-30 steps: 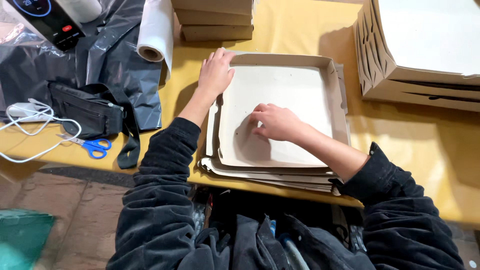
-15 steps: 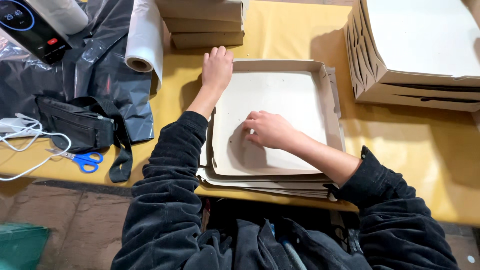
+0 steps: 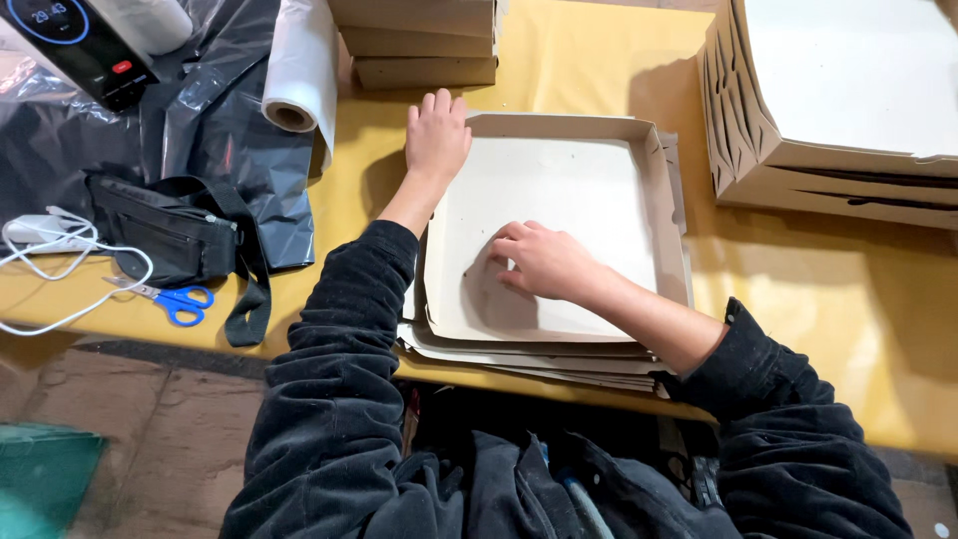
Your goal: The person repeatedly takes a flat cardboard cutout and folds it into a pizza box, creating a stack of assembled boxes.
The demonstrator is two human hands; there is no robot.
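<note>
A shallow, square cardboard box tray (image 3: 589,180) with raised walls lies on a pile of flat cardboard sheets (image 3: 539,359) on the yellow table. My left hand (image 3: 436,140) rests flat on the tray's far left corner, fingers together and pointing away. My right hand (image 3: 539,262) presses down inside the tray near its front left, fingers curled against the bottom. Both arms wear dark sleeves. Neither hand holds a loose object.
Folded boxes are stacked at the far middle (image 3: 419,45) and at the right (image 3: 828,110). A white plastic roll (image 3: 299,65), black plastic sheet (image 3: 200,120), black pouch (image 3: 170,240), blue-handled scissors (image 3: 175,299), a white cable (image 3: 50,260) and a dark device (image 3: 75,40) lie at the left.
My left hand has slid a little along the tray's left corner. My right hand has stayed pressed on the tray's bottom. The view has shifted slightly.
</note>
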